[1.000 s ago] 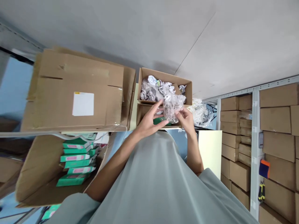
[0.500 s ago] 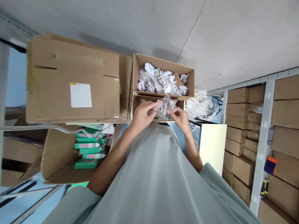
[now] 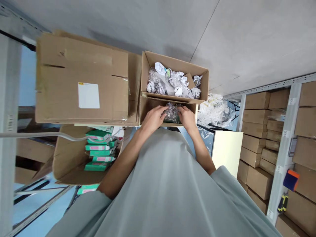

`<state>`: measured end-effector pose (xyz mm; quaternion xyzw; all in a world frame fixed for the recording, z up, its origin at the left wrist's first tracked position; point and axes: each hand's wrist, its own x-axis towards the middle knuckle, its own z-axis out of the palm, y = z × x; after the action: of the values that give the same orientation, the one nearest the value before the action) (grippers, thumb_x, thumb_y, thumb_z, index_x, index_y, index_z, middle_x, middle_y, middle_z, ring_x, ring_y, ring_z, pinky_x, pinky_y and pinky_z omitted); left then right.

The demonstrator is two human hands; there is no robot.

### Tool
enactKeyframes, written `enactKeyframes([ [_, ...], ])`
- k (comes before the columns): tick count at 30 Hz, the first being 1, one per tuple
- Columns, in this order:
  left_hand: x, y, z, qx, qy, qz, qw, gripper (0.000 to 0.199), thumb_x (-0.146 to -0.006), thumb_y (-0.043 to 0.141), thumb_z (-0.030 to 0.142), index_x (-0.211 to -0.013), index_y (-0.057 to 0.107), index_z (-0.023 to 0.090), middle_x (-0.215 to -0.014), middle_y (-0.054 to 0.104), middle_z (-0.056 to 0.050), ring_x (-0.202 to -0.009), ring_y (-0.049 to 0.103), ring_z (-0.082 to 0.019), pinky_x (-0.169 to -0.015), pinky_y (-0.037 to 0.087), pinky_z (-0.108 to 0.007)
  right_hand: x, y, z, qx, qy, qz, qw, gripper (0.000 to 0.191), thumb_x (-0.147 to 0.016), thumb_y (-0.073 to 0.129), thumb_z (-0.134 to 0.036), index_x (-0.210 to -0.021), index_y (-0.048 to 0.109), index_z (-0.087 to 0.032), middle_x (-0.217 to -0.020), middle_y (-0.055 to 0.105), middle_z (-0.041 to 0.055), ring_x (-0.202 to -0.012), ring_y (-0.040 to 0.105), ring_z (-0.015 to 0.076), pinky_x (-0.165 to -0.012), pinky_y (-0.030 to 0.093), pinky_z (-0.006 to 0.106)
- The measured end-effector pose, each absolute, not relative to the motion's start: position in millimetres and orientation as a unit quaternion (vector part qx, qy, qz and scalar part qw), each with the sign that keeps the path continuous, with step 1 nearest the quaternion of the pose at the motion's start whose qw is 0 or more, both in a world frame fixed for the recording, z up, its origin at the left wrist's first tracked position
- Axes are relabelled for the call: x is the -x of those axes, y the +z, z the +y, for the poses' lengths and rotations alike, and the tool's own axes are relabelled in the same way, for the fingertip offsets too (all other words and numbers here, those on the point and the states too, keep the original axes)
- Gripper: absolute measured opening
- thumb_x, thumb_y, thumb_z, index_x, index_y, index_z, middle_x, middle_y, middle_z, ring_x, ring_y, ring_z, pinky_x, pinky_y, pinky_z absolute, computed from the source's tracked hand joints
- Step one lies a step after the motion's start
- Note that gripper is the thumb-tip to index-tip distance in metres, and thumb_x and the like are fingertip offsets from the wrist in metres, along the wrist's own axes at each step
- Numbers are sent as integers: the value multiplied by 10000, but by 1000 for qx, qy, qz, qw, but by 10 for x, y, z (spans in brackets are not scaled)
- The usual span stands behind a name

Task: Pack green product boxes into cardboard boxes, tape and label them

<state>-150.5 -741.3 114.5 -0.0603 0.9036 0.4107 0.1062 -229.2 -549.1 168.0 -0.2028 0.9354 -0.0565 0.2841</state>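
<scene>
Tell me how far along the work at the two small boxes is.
Looks done: the back box already holds crumpled paper.
In hand: the left hand and right hand are at clear plastic wrap in the near box.
Left, probably: settling that wrap and closing up, since both boxes are open on top.

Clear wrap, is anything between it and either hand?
Nothing visible stands between the wrap and the left hand or right hand, one at each side of it. The far box is beyond it, not between.
</scene>
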Motion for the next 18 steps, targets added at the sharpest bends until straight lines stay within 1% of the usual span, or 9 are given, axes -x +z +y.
enactKeyframes([
  [2, 1522, 1027, -7436, 74, 388, 911, 119, 495, -1027, 595, 174, -1478, 791, 224, -1383, 818, -124, -1154, 809, -303, -1082, 626, -416, 2388, 1600, -5499, 200, -31, 939, 280, 498, -1188, 460, -188, -1627, 690, -235, -1526, 745, 168, -1408, 713, 320, -1185, 588, 408],
  [4, 1519, 975, -7454, 79, 364, 921, 113, 478, -1011, 613, 187, -1444, 809, 233, -1373, 827, -127, -1180, 808, -333, -1077, 635, -451, 2434, 1549, -5494, 217, -34, 927, 305, 505, -1167, 538, -183, -1650, 675, -241, -1588, 725, 175, -1439, 708, 333, -1200, 583, 415],
  [6, 1497, 1004, -7465, 81, 357, 926, 89, 459, -1000, 642, 211, -1423, 818, 243, -1363, 832, -131, -1223, 800, -362, -1082, 638, -477, 2425, 1546, -5468, 233, -52, 908, 345, 526, -1140, 631, -198, -1660, 672, -269, -1603, 728, 167, -1400, 746, 350, -1172, 601, 425],
  [8, 1469, 1102, -7481, 86, 377, 920, 60, 436, -1002, 654, 228, -1405, 821, 257, -1348, 837, -121, -1238, 800, -360, -1098, 635, -475, 2377, 1596, -5414, 233, -74, 902, 355, 532, -1127, 664, -200, -1653, 682, -282, -1569, 756, 158, -1345, 782, 357, -1138, 617, 428],
  [10, 1456, 1236, -7506, 95, 407, 908, 28, 403, -1024, 654, 253, -1392, 818, 268, -1342, 841, -101, -1221, 806, -338, -1116, 631, -459, 2327, 1683, -5337, 225, -116, 912, 323, 491, -1145, 637, -213, -1627, 703, -280, -1507, 792, 142, -1298, 803, 336, -1115, 625, 411],
  [13, 1503, 1425, -7551, 112, 428, 896, -27, 362, -1075, 614, 286, -1374, 816, 270, -1367, 837, -89, -1241, 799, -318, -1155, 616, -455, 2364, 1823, -5227, 214, -212, 923, 238, 366, -1184, 593, -296, -1495, 785, -279, -1403, 840, 100, -1218, 819, 291, -1091, 632, 382],
  [15, 1580, 1508, -7567, 122, 420, 898, -57, 354, -1098, 586, 305, -1362, 820, 271, -1374, 834, -90, -1281, 781, -324, -1180, 602, -471, 2529, 1892, -5209, 204, -252, 928, 182, 335, -1195, 576, -345, -1415, 817, -269, -1384, 846, 98, -1194, 818, 288, -1098, 625, 388],
  [16, 1626, 1535, -7567, 124, 413, 900, -67, 354, -1102, 580, 311, -1359, 821, 271, -1377, 831, -92, -1295, 772, -329, -1189, 596, -480, 2658, 1913, -5227, 200, -253, 932, 164, 335, -1198, 567, -352, -1394, 823, -262, -1389, 844, 105, -1196, 815, 294, -1109, 618, 397],
  [18, 1717, 1559, -7551, 123, 401, 904, -77, 357, -1095, 583, 304, -1359, 821, 267, -1383, 825, -93, -1301, 762, -331, -1196, 590, -485, 2990, 1920, -5328, 193, -219, 943, 162, 335, -1192, 567, -326, -1405, 813, -245, -1389, 840, 120, -1227, 806, 312, -1135, 602, 419],
])
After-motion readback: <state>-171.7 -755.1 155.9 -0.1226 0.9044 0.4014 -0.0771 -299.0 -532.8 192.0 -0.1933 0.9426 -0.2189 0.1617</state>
